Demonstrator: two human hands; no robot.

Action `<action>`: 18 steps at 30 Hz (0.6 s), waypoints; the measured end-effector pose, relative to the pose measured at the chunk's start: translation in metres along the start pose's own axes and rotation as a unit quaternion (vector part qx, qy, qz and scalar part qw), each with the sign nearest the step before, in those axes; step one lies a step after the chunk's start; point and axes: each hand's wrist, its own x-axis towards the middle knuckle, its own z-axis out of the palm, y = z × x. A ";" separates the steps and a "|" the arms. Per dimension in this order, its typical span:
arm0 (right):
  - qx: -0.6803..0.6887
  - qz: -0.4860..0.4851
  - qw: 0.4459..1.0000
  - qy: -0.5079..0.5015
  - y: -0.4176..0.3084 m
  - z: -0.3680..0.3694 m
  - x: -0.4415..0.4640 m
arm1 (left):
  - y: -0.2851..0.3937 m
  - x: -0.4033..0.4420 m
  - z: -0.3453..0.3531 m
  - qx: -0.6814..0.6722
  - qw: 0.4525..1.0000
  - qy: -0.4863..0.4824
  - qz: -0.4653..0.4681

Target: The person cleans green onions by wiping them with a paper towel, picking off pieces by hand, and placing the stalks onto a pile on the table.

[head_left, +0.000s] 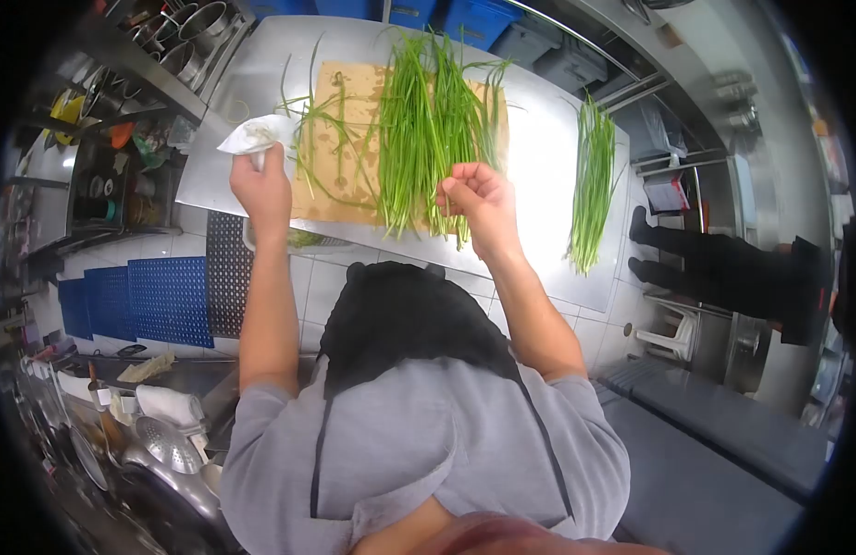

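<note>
A large bunch of long green garlic chives (417, 139) lies lengthwise on a damp-spotted brown sheet (331, 194), its stem ends toward me. My left hand (263, 192), raised left of the sheet, is closed on a crumpled white cloth or paper towel (252, 135). Over the lower right of the bunch, my right hand (483, 203) is closed, thumb and fingertips pinched together. Whatever lies in that pinch is too small to make out. Loose chive blades (340, 139) are scattered on the sheet's left part.
Both bunches rest on a steel table (539, 185), a second chive bunch (592, 190) at its right. Blue bins (479, 20) stand behind it. A person in dark clothes (724, 264) is at the right. Steel pots (204, 28) fill the left shelf; blue mats (169, 298) cover the floor.
</note>
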 end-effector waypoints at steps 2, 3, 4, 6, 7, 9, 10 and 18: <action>0.002 0.012 1.000 -0.013 0.001 0.000 -0.001 | 0.010 -0.008 0.006 -0.084 0.996 -0.004 -0.011; 0.000 0.013 1.000 -0.019 0.001 0.001 -0.002 | 0.015 -0.013 0.011 -0.135 0.990 -0.016 -0.030; -0.002 0.014 1.000 -0.026 0.000 0.002 -0.003 | 0.021 -0.018 0.015 -0.186 0.981 -0.028 -0.048; 0.003 0.016 0.999 -0.043 0.002 0.007 -0.007 | 0.028 -0.034 0.028 -0.283 0.945 -0.070 -0.151; 0.009 0.015 0.998 -0.053 0.003 0.009 -0.008 | 0.034 -0.043 0.036 -0.315 0.930 -0.090 -0.167; 0.012 0.018 0.998 -0.067 0.003 0.011 -0.013 | 0.048 -0.059 0.048 -0.369 0.900 -0.123 -0.195; 0.010 0.022 0.997 -0.073 0.001 0.012 -0.015 | 0.053 -0.065 0.052 -0.390 0.887 -0.135 -0.207; 0.000 0.008 0.994 -0.106 -0.005 0.014 -0.028 | 0.068 -0.067 0.059 -0.342 0.883 -0.228 -0.229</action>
